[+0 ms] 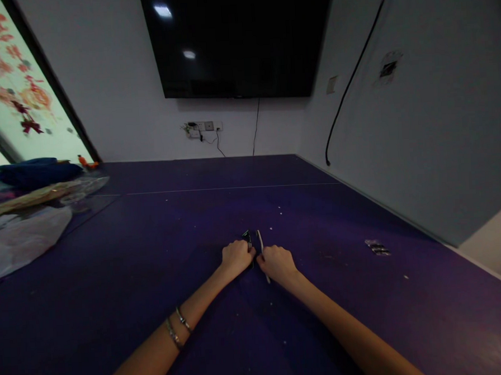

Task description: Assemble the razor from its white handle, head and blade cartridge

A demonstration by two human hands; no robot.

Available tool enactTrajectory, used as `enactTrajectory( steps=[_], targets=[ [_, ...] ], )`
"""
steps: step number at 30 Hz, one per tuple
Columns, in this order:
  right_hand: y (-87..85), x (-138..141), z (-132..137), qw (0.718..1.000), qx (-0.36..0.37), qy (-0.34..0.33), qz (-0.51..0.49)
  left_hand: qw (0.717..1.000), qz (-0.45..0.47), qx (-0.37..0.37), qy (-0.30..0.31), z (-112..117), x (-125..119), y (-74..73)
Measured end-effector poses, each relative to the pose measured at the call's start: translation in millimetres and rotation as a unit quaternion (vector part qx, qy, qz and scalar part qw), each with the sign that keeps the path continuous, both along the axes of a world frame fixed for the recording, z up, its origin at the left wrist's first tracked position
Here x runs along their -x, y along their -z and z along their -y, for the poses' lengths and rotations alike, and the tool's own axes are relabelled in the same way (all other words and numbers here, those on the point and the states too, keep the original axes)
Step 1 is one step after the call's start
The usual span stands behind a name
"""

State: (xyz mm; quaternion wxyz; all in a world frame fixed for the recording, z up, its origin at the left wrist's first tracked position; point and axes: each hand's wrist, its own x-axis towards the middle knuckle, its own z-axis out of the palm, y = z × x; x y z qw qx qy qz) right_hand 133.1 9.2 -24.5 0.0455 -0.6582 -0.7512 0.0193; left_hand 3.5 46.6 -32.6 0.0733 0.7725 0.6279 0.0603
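Note:
My left hand (236,256) is closed around a small dark flat piece (247,236), whose shiny upper end shows past the fingers. A slim whitish strip-like piece (260,240) stands nearly upright in my right hand (278,262), its two ends showing above and below the fist. The hands are close together over the purple table (224,334), with a narrow gap between the two pieces. Fingers cover most of both pieces, so I cannot make out their exact kind. Two bracelets (177,325) circle my left wrist.
A small clear packet with dark strips (378,248) lies to the right, among scattered white bits. Plastic bags (26,238) and dark blue cloth (42,173) are piled at the far left. A television (243,42) hangs on the wall; a black cable (350,87) dangles at right.

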Motion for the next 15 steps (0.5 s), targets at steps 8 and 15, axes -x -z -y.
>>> enactTrajectory(
  steps=[8, 15],
  targets=[
    [-8.8, -21, 11, 0.999, 0.002, -0.04, 0.001, 1.0, 0.016, 0.006, 0.003, 3, 5, -3.7],
    [-21.4, -167, -8, 0.997, -0.029, -0.071, -0.015, 0.999, 0.051, -0.002, -0.004, -1, 13, -1.0]
  ],
)
